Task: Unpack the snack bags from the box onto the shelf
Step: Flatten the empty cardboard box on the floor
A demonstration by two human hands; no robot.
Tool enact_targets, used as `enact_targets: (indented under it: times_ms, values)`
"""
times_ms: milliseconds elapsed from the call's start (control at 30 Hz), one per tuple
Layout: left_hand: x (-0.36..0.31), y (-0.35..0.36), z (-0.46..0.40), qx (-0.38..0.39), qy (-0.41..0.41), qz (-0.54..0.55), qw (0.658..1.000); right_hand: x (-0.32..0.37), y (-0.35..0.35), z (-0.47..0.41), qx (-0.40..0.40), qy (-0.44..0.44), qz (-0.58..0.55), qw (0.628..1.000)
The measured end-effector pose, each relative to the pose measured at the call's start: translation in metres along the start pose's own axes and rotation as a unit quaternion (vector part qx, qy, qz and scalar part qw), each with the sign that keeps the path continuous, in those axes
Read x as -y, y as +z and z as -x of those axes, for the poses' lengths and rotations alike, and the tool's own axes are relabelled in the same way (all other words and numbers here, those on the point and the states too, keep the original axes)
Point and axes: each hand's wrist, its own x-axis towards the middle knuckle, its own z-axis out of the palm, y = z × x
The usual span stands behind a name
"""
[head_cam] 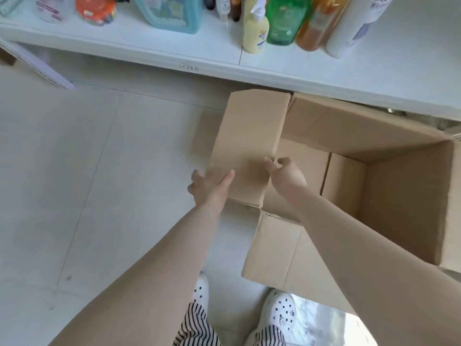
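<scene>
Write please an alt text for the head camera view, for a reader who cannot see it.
Both hands hold the left flap of an open cardboard box on the floor: left hand flat on it, right hand gripping its edge. A white shelf above carries bottles; no snack bags are visible.

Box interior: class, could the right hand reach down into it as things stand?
Probably yes. The right hand pinches the left flap at its edge, right above the box opening, with nothing covering it.

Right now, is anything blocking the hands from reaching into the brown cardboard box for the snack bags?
Yes: the left flap of the brown cardboard box leans over the opening, and the left hand and right hand are both on it. The visible interior shows only bare cardboard; no snack bags can be seen.
</scene>
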Motion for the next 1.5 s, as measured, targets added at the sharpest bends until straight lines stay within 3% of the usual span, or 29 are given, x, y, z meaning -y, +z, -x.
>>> enact_targets:
  times_ms: [133, 367, 633, 733, 867, 1000, 1067, 1167, 1300, 1500]
  values:
    - [0.013, 0.007, -0.035, 0.012, -0.007, 0.075, 0.997, -0.008, 0.021, -0.023, -0.016, 0.004, -0.043, 0.999]
    - [0.037, -0.015, -0.021, 0.004, 0.065, 0.058, 0.996, -0.024, 0.044, -0.005, -0.06, 0.012, -0.116, 0.991]
    - [0.085, -0.105, 0.007, -0.087, 0.089, 0.073, 0.989, -0.008, 0.109, 0.044, 0.048, 0.016, -0.112, 0.992]
    - [0.094, -0.14, 0.014, -0.092, 0.142, 0.081, 0.982, 0.005, 0.119, 0.058, 0.074, 0.011, -0.115, 0.991]
    - [0.075, -0.165, 0.036, -0.051, 0.233, 0.079, 0.968, 0.026, 0.103, 0.071, 0.075, -0.011, -0.123, 0.99]
    - [0.045, -0.149, 0.066, 0.084, 0.215, 0.129, 0.964, 0.049, 0.062, 0.086, 0.062, -0.037, -0.21, 0.975]
    - [0.039, -0.123, 0.073, 0.141, 0.205, 0.103, 0.963, 0.055, 0.04, 0.091, 0.044, -0.037, -0.251, 0.966]
    - [0.047, -0.079, 0.067, 0.168, 0.198, 0.014, 0.966, 0.052, 0.016, 0.092, 0.017, -0.052, -0.259, 0.964]
    - [0.062, -0.038, 0.049, 0.124, 0.133, -0.121, 0.976, 0.024, 0.003, 0.081, -0.019, -0.055, -0.195, 0.979]
    - [0.078, -0.011, 0.026, 0.032, 0.114, -0.206, 0.971, -0.023, 0.004, 0.061, -0.054, -0.009, -0.17, 0.984]
